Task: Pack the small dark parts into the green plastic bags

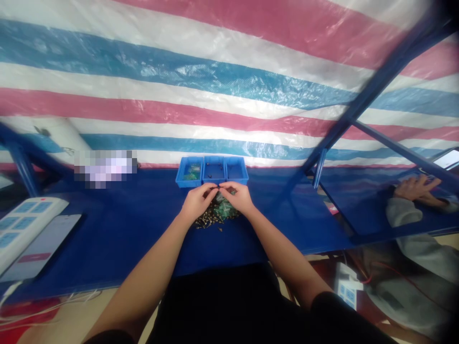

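Blue tabletop (118,229) carries a power strip (25,229) and a phone (41,248) at far left. Your left hand (196,201) and right hand (238,198) meet at the fingertips, pinching a small dark part (215,189), just before three blue bins (211,176) and over a heap of brass pins and green pieces (217,215). At far right, a co-worker's hand (418,188) rests on a blue surface.

Blue table (118,239): power strip (25,229) and flat device (41,248) on left end; striped tarp (229,86) behind; steel strut (380,81) above right end.
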`<state>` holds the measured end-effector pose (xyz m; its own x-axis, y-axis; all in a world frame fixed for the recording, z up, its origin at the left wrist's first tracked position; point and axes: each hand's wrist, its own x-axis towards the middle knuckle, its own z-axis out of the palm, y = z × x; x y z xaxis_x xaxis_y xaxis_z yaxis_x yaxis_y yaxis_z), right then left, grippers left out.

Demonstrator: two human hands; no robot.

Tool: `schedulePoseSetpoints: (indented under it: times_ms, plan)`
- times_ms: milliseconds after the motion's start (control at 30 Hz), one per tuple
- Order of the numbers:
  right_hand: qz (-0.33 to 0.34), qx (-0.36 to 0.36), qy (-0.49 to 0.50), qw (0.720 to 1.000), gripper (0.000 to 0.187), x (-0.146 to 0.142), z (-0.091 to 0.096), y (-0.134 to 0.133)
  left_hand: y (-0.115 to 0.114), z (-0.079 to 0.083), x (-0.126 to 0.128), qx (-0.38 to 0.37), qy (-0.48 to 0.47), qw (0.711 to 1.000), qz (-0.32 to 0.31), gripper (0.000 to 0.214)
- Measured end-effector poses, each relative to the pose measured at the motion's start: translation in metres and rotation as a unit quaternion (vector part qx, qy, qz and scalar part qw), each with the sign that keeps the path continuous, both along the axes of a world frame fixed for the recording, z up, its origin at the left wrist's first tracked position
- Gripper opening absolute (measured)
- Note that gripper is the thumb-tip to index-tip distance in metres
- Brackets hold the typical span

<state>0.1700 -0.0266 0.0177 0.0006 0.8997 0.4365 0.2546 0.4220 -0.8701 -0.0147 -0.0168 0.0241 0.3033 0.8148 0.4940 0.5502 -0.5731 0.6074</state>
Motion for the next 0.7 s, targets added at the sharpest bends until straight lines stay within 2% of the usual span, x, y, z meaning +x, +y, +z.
schedulePoseSetpoints:
  times_ms: [167,400,700]
  plan:
    - [0.0,-0.001,-0.005,1.0,0.023,-0.0005,-0.0003,0.0003,0.0,0.0004,-0.0011,0.009,0.002,1.0,0.004,0.031]
    - [-0.002,-0.008,-0.011,1.0,0.026,-0.0002,-0.0021,0.0007,-0.0011,0.003,-0.0017,-0.025,0.019,0.999,0.009,0.031]
    - [-0.004,-0.012,-0.011,1.0,0.027,-0.0009,0.0021,-0.0018,-0.0006,0.0029,-0.0019,-0.03,0.017,0.999,0.005,0.033]
